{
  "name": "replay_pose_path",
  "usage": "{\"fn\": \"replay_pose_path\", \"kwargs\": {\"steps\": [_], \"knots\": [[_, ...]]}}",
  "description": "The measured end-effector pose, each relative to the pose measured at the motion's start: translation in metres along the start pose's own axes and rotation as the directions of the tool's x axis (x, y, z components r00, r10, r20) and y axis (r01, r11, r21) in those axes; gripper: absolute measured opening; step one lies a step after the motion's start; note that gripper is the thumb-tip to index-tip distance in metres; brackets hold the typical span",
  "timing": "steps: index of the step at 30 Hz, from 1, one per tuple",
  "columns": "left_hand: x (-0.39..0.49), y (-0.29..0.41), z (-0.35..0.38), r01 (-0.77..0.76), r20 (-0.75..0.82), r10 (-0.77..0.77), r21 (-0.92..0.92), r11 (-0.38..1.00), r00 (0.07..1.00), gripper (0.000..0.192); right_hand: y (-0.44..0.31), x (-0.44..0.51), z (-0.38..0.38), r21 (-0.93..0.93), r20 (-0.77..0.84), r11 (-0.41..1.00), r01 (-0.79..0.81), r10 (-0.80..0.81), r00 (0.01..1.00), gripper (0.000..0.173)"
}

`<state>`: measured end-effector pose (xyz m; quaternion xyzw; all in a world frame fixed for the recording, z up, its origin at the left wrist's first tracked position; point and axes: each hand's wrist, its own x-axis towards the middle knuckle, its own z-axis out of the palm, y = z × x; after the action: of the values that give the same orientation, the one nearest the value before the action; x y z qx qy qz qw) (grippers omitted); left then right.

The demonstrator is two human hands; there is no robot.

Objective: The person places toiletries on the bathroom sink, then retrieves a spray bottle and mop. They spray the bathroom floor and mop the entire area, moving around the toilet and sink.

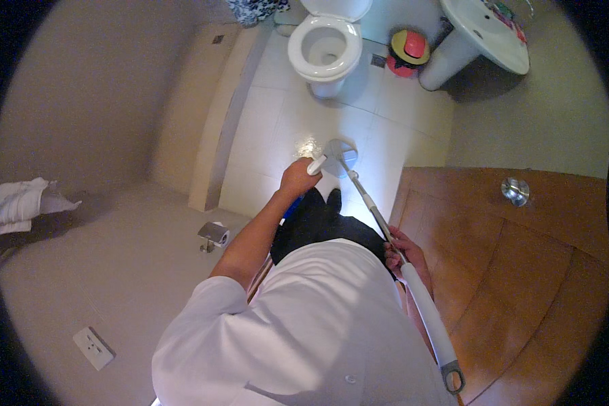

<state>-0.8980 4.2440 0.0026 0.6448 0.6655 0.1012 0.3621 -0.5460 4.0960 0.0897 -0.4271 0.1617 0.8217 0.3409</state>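
My right hand (403, 251) is closed around the metal pole of a flat-headed floor mop (373, 207). Its white grip with a grey hanging loop slants back past my right side. The mop's grey head (349, 156) rests on the pale tiled floor ahead of my feet. In my left hand (297, 177) is a white handle (316, 165), its near end sticking out above the fist; I cannot tell what it belongs to. Something blue (292, 207) shows partly behind my left leg.
Ahead stands a white toilet (325, 48), its lid up. A red and yellow bin (409, 53) sits beside the pedestal sink (487, 40). At right is a wooden door (467, 238) with a round knob (515, 191). Leftward are a raised curb (218, 127) and a toilet paper holder (213, 234).
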Motion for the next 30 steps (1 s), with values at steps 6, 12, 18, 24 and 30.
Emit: {"fn": "replay_pose_path", "kwargs": {"steps": [6, 12, 18, 24, 30], "knots": [[0.003, 0.069, 0.014, -0.297, 0.132, 0.291, 0.03, 0.954, 0.948, 0.026, -0.004, 0.003, 0.014, -0.069, -0.03, 0.998, -0.007, 0.005, 1.0, 0.052], [0.01, 0.077, 0.024, -0.262, 0.094, 0.26, 0.01, 0.965, 0.961, 0.029, -0.006, 0.004, 0.02, -0.139, -0.078, 0.99, -0.01, -0.001, 0.997, 0.048], [0.018, 0.028, 0.002, 0.092, -0.178, -0.077, 0.077, 0.993, 0.981, 0.035, -0.007, 0.004, 0.02, -0.167, -0.112, 0.986, -0.03, 0.011, 0.994, 0.051], [0.012, 0.022, -0.013, -0.263, -0.069, 0.26, -0.043, 0.964, 0.963, 0.03, -0.011, 0.004, 0.033, -0.201, -0.145, 0.978, -0.048, 0.019, 0.989, 0.053], [0.007, 0.019, -0.006, -0.075, 0.043, 0.072, 0.07, 0.995, 0.996, 0.03, -0.011, 0.011, 0.041, -0.227, -0.155, 0.973, -0.038, 0.003, 0.988, 0.052]]}}
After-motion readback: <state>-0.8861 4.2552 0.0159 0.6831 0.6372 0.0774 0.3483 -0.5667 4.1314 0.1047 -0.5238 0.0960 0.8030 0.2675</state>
